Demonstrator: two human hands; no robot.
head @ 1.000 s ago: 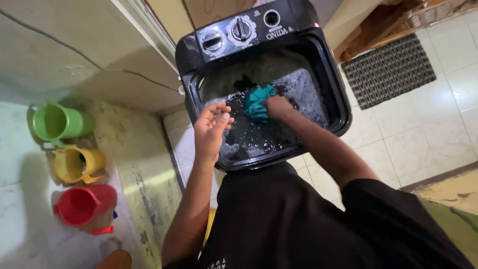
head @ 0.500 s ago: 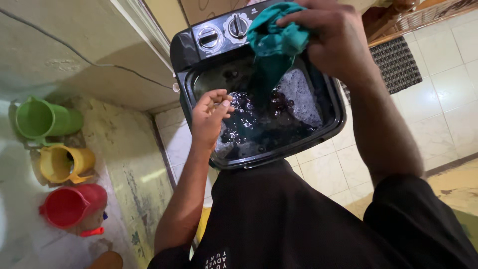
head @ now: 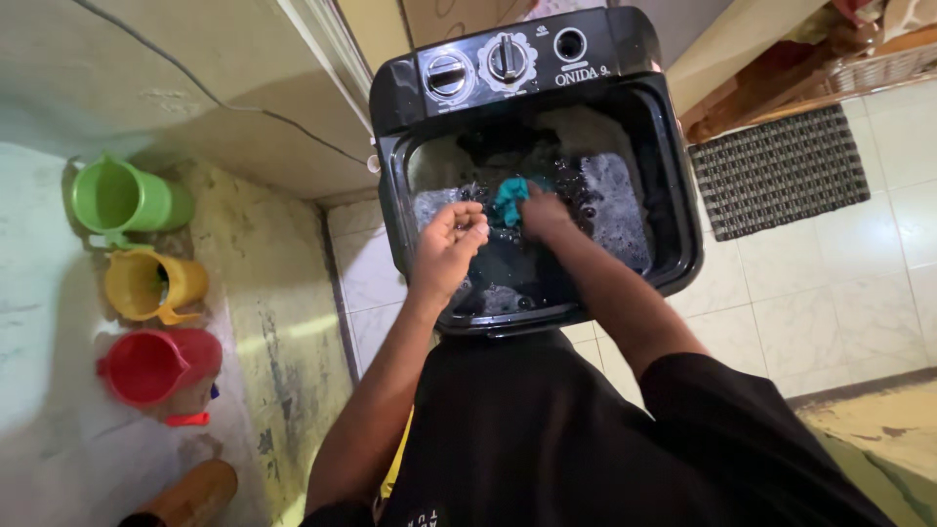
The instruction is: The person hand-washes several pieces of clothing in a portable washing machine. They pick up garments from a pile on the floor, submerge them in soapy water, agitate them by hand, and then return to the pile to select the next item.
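The right hand (head: 543,217) has its grip clamped on a teal cloth (head: 509,198) down in the sudsy water of the black washing machine tub (head: 683,224), while the left hand (head: 451,246) hovers just beside it, fingers loosely curled on nothing.

A black top-loading washing machine (head: 683,185) with two round dials was seen standing open on a pale tiled floor (head: 830,283), its tub filled with dark, foamy water (head: 615,195). A teal cloth (head: 509,198) was gripped by the right hand (head: 543,214) at the water's surface. The left hand (head: 450,245) was held loosely curled just above the tub, beside the cloth. Green (head: 127,198), yellow (head: 151,285) and red plastic jugs (head: 156,365) were noted along the left ledge, and a dark woven mat (head: 781,171) at the right.
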